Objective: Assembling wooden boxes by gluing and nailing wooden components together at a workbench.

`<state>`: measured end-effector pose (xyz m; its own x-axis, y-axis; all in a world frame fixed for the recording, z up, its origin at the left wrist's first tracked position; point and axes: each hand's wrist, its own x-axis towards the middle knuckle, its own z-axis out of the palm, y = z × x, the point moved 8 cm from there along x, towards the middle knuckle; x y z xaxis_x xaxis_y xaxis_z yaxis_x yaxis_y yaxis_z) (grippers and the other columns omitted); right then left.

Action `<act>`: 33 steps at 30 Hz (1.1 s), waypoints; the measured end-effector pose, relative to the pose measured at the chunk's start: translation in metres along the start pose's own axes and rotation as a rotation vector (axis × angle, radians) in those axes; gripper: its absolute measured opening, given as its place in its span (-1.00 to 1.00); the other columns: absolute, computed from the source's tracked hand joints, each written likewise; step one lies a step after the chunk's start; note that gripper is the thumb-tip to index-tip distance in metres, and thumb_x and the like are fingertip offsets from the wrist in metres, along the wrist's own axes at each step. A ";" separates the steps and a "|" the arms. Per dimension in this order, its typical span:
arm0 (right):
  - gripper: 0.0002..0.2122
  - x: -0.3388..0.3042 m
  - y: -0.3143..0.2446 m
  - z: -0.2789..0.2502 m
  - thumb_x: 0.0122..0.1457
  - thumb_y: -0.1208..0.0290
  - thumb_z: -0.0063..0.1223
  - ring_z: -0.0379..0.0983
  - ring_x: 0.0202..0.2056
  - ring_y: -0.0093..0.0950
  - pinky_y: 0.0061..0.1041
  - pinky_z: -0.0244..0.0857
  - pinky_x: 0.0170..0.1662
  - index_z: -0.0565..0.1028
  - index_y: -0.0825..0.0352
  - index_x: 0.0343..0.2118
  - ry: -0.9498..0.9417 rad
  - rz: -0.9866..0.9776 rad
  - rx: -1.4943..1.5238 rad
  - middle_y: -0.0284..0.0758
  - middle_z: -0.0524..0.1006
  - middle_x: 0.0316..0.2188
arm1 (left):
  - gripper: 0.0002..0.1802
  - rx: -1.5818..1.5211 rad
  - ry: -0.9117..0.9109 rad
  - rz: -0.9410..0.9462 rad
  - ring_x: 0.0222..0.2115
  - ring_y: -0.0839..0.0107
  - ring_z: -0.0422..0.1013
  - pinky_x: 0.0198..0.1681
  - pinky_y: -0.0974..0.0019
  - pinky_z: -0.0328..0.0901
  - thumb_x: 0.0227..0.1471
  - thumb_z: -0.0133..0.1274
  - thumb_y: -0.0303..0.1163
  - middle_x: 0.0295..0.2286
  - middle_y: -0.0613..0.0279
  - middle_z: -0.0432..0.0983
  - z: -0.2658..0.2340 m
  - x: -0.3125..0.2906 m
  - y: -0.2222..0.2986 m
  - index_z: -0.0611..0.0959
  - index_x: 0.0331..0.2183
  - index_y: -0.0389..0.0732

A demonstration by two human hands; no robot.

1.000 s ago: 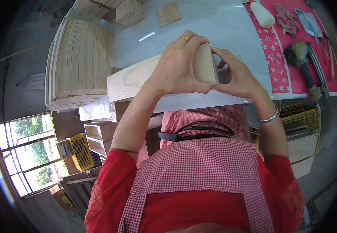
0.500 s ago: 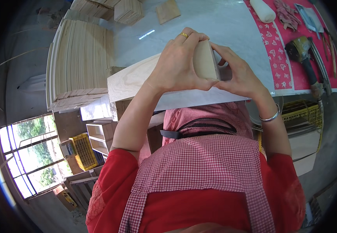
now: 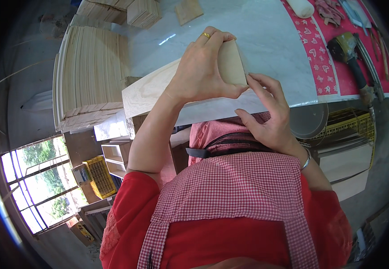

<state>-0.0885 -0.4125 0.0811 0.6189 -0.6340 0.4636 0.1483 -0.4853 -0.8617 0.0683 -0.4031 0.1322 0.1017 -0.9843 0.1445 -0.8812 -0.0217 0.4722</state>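
A long pale wooden board [image 3: 152, 87] lies slantwise along the front edge of the white tabletop [image 3: 266, 40], its far end toward the middle. My left hand [image 3: 199, 67] grips this board near its right end, fingers over the far edge and thumb at the near corner. Whether the board is part of a box cannot be made out, as the hand covers much of it. Beside the near right corner, my right hand [image 3: 271, 110] has its fingers apart. Its index fingertip is at that corner, while the thumb hangs free below.
Tall stacked boards [image 3: 91, 67] stand on the left, with smaller stacked pieces [image 3: 144, 13] and a flat wooden square [image 3: 188, 11] at the back. On the red patterned cloth [image 3: 323, 67] lie a nail gun [image 3: 349, 58], a white roll [image 3: 300, 7] and a pink rag [image 3: 330, 11].
My right hand has let go of the board's right end and moved down toward me, its fingers spreading. The left hand keeps its grip, shifting slightly left with the board.
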 end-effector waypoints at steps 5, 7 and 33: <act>-0.41 0.002 -0.002 0.002 -0.13 0.51 0.32 0.39 -0.08 -0.21 -0.33 0.31 -0.08 0.42 0.47 0.05 -0.007 -0.042 -0.026 -0.14 0.41 -0.03 | -0.11 0.002 -0.001 -0.021 -0.19 0.12 0.41 -0.13 0.16 0.35 -0.53 0.42 -0.16 -0.19 0.05 0.39 -0.001 -0.001 -0.001 0.47 -0.07 -0.30; -0.41 0.003 -0.002 0.003 -0.12 0.50 0.32 0.39 -0.09 -0.21 -0.33 0.31 -0.09 0.42 0.48 0.05 -0.007 -0.050 -0.021 -0.13 0.41 -0.03 | -0.11 0.004 0.003 -0.021 -0.18 0.12 0.41 -0.13 0.16 0.35 -0.53 0.42 -0.15 -0.19 0.06 0.39 0.000 -0.001 -0.001 0.47 -0.08 -0.30; -0.38 0.018 0.008 -0.109 -0.01 0.28 0.33 0.40 0.04 -0.11 -0.26 0.24 0.13 0.38 0.45 0.10 -0.074 0.014 -0.594 -0.05 0.45 0.02 | -0.09 0.038 0.057 -0.006 -0.18 0.08 0.44 -0.11 0.13 0.32 -0.54 0.36 -0.02 -0.18 0.03 0.44 -0.001 -0.002 -0.003 0.52 -0.09 -0.32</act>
<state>-0.1600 -0.4934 0.1047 0.6726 -0.6098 0.4192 -0.3036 -0.7440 -0.5952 0.0714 -0.4013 0.1315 0.1328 -0.9724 0.1918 -0.8971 -0.0357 0.4404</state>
